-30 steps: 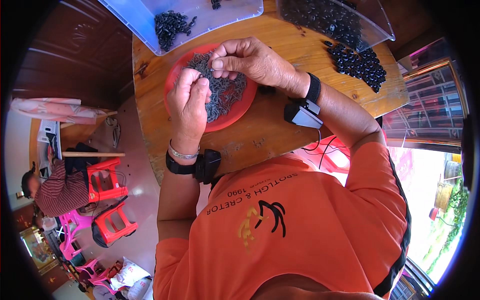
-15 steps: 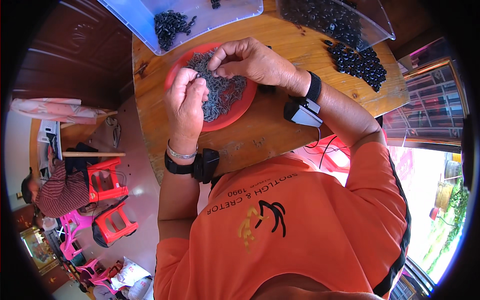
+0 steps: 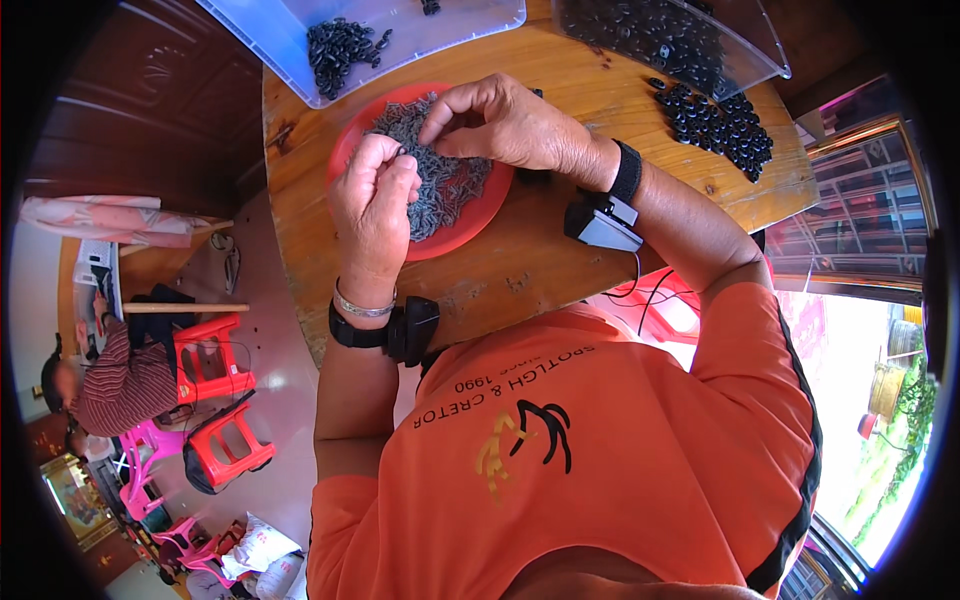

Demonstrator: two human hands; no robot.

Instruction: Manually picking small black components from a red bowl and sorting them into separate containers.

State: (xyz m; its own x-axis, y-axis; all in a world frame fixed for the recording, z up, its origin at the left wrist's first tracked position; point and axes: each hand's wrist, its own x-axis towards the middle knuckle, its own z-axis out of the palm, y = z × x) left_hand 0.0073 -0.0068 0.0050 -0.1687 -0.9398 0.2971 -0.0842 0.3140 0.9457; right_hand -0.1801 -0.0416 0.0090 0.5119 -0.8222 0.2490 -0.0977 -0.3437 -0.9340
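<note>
Over the red plate [image 3: 470,238] heaped with small grey screws [image 3: 432,208], both of my hands work close together. My left hand [image 3: 372,205] is closed, and a small black piece [image 3: 402,151] shows between thumb and forefinger. To its right, my right hand [image 3: 510,125] hovers above the screws with bent fingers drawn together at the tips. Whatever those tips hold is too small or hidden to make out. A gap separates the two hands.
Behind the plate, a clear bin [image 3: 440,45] holds black oval parts [image 3: 340,55]. Another clear bin [image 3: 670,45] lies tipped at the back right, with loose black parts [image 3: 720,130] spread before it on the wooden table [image 3: 590,250]. A person [image 3: 130,385] sits far left near red stools [image 3: 212,360].
My right fingertips have shifted very slightly right, away from the left hand. The black piece in my left fingers shows more plainly. The plate and bins stay put.
</note>
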